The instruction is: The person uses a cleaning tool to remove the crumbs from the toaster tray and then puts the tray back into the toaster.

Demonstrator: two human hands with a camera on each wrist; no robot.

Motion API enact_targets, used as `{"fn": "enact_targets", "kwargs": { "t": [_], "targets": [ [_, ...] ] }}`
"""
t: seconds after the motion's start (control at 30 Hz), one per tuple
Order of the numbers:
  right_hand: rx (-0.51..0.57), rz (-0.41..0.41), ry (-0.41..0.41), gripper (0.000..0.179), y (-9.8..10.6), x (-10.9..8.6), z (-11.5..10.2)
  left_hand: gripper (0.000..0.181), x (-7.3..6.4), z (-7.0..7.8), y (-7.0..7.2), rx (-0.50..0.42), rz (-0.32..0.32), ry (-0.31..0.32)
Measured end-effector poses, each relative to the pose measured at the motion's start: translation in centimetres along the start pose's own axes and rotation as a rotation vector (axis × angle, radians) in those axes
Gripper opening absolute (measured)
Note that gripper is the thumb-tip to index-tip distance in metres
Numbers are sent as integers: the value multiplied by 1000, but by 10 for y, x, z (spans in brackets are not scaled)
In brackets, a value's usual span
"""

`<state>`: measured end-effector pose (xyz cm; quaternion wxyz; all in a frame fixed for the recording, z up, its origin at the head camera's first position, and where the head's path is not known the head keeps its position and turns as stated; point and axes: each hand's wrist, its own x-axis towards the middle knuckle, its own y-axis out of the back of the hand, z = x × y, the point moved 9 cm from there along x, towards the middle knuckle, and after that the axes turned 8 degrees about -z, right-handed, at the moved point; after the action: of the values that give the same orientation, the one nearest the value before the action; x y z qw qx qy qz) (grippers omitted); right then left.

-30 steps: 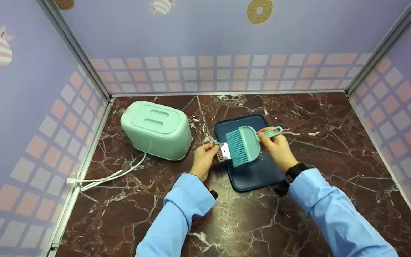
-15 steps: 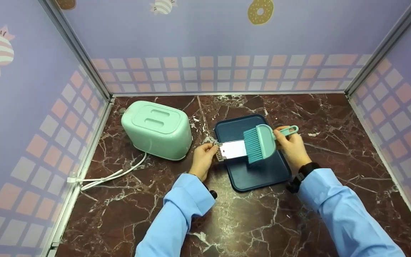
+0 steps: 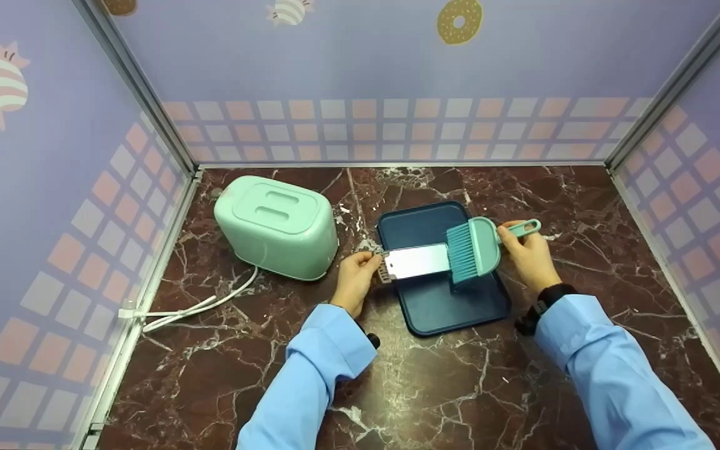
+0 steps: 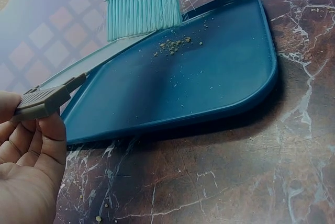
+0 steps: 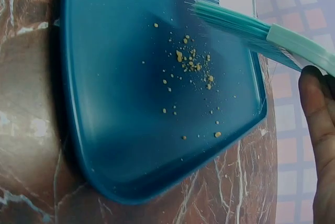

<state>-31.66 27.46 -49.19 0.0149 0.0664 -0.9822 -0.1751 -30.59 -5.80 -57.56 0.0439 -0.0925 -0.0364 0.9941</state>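
Observation:
My left hand [image 3: 355, 281] pinches the brown slotted end of a flat, shiny metal crumb tray [image 3: 419, 261], held tilted over a dark blue serving tray [image 3: 457, 312]. In the left wrist view the thumb and fingers grip that brown end piece [image 4: 44, 101]. With my right hand [image 3: 530, 257] I hold the handle of a mint-green brush [image 3: 486, 245]. Its teal bristles [image 3: 462, 255] overlap the crumb tray's right end. Yellowish crumbs [image 5: 193, 64] lie scattered on the blue tray beneath the bristles, also seen in the left wrist view.
A mint-green toaster [image 3: 275, 225] with two slots in its top stands to the left. Its white cord [image 3: 229, 297] runs to the left wall. A few crumbs [image 4: 98, 219] lie on the marbled brown table [image 3: 422, 387]. Patterned panels [image 3: 360, 56] enclose the back and sides.
The brush in my right hand has swept rightward along the crumb tray, from near the brown end to the far end, uncovering its shiny surface. My left hand has stayed in place.

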Motion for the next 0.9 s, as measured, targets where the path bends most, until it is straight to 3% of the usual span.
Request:
{"fn": "enact_targets", "kwargs": {
  "t": [0.2,0.37,0.7,0.9],
  "targets": [
    [-10,61,-23,55,9,9,23,25,0,-2,2,-17,12,4],
    [-17,156,-9,58,15,8,19,28,1,-2,2,-11,21,2],
    [307,206,96,31,-2,4,-14,23,-1,0,1,-6,19,5],
    [332,271,103,34,-9,-1,-21,24,0,-1,1,0,14,18]
  ]
}}
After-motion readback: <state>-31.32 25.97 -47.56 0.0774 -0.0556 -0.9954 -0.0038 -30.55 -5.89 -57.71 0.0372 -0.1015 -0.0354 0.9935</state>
